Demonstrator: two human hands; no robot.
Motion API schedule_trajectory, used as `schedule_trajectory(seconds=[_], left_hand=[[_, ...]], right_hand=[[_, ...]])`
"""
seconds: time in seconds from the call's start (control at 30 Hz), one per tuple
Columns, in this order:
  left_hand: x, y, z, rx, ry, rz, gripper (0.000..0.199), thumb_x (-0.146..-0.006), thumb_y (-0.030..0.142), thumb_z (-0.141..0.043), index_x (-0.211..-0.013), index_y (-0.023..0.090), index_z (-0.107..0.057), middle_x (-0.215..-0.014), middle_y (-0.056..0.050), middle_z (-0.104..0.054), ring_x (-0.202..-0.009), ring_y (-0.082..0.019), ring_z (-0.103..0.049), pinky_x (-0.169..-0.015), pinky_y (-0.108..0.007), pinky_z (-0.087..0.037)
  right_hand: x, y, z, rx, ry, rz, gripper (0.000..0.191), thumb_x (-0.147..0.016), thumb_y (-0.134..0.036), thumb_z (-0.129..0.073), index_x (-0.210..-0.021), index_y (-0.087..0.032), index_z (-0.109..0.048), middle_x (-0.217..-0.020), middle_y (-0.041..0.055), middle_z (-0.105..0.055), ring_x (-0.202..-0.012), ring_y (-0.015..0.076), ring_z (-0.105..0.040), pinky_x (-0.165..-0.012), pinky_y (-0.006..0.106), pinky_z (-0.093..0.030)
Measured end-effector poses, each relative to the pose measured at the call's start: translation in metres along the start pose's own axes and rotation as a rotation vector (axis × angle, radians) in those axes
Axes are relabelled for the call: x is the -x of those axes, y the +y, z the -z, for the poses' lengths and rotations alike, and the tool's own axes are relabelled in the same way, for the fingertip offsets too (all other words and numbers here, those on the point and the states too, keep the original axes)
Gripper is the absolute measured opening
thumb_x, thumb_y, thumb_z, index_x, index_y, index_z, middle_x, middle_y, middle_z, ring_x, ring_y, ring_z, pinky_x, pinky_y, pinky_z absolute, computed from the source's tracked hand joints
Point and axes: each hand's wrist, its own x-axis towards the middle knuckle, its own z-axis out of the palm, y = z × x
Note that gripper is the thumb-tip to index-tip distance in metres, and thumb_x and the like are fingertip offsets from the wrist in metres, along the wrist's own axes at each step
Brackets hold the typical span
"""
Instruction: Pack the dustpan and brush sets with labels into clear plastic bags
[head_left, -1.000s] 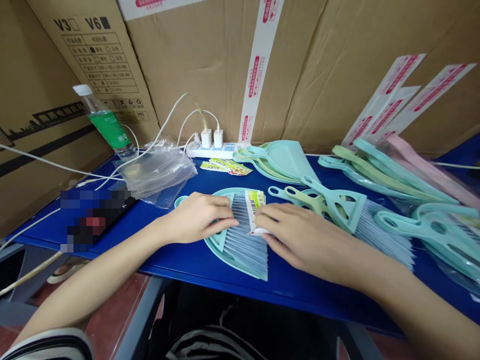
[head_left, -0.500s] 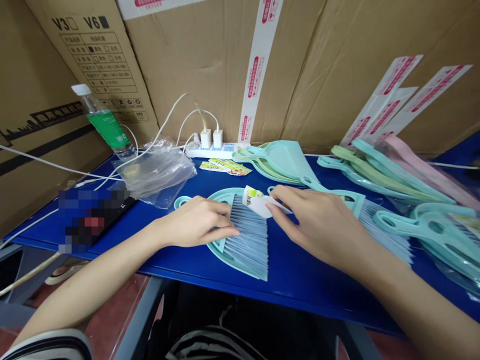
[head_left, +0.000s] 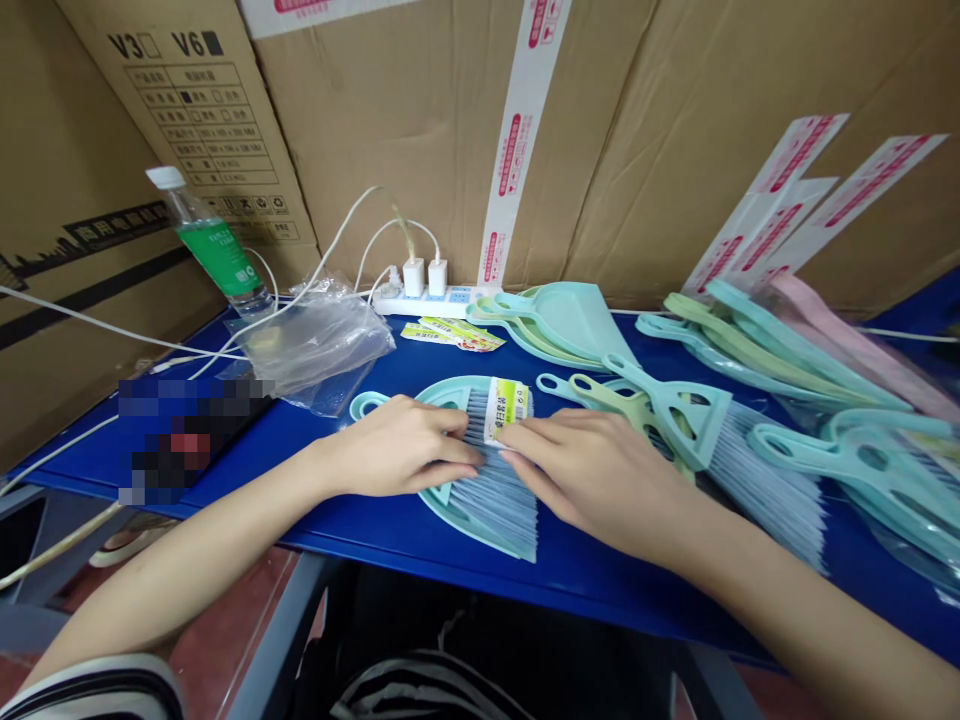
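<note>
A mint-green dustpan lies on the blue table with a matching hand brush on it, blue-grey bristles pointing right. My left hand is closed over the brush head and hides most of its handle. In my right hand, thumb and fingers pinch a white and yellow-green paper label, which lies flat over the upper bristles. Just right of that hand are more loose brushes, mint and light green, partly behind my forearm.
Stacked dustpans stand at the back beside a power strip with chargers. Labels, a clear plastic bag and a bottle lie to the left. Bagged sets are at right; cardboard boxes rise behind.
My right hand has moved left and down, bringing the label from tilted in the air to flat on the bristles. My left hand stays nearly in place on the brush.
</note>
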Motion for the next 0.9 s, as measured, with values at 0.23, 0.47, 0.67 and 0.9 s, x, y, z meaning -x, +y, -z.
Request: schedule_trajectory(seconds=[0.23,0.47,0.67,0.9], left_hand=[[-0.0016,-0.0015,-0.002,0.032,0.072,-0.011,0.035,-0.1,0.032,-0.041,-0.086,0.021,-0.07,-0.072,0.001,-0.058,-0.063,-0.01,-0.055,-0.055,-0.024,-0.035],[-0.0012,0.0009,-0.0022,0.069,0.101,0.006,0.033,-0.1,0.031,-0.042,-0.084,0.02,-0.069,-0.074,0.0,-0.063,-0.064,-0.01,-0.057,-0.057,-0.023,-0.038],[-0.0013,-0.0005,-0.0016,0.094,0.09,-0.067,0.035,-0.101,0.032,-0.04,-0.086,0.019,-0.069,-0.079,-0.001,-0.068,-0.07,-0.012,-0.061,-0.059,-0.025,-0.04],[-0.0022,-0.0004,-0.0004,0.061,0.123,-0.09,0.036,-0.101,0.031,-0.039,-0.084,0.019,-0.069,-0.08,-0.002,-0.066,-0.07,-0.012,-0.061,-0.061,-0.024,-0.04]], right_hand=[[-0.0003,-0.0004,-0.0009,-0.085,-0.165,-0.005,0.017,-0.092,-0.017,-0.051,-0.08,-0.02,-0.062,-0.067,-0.0012,-0.068,-0.058,0.0167,-0.062,-0.056,0.032,-0.033],[0.0008,-0.0006,0.0005,-0.12,-0.185,0.0,0.018,-0.094,-0.019,-0.049,-0.088,-0.019,-0.066,-0.074,0.0003,-0.071,-0.063,0.0182,-0.064,-0.058,0.032,-0.036],[-0.0011,-0.0007,0.0031,-0.125,-0.219,-0.01,0.017,-0.094,-0.018,-0.05,-0.084,-0.019,-0.064,-0.073,0.0005,-0.07,-0.064,0.018,-0.064,-0.059,0.032,-0.037],[-0.0001,-0.0002,0.002,-0.125,-0.212,0.001,0.017,-0.094,-0.018,-0.05,-0.082,-0.019,-0.063,-0.071,0.0,-0.068,-0.063,0.0175,-0.063,-0.059,0.031,-0.037]])
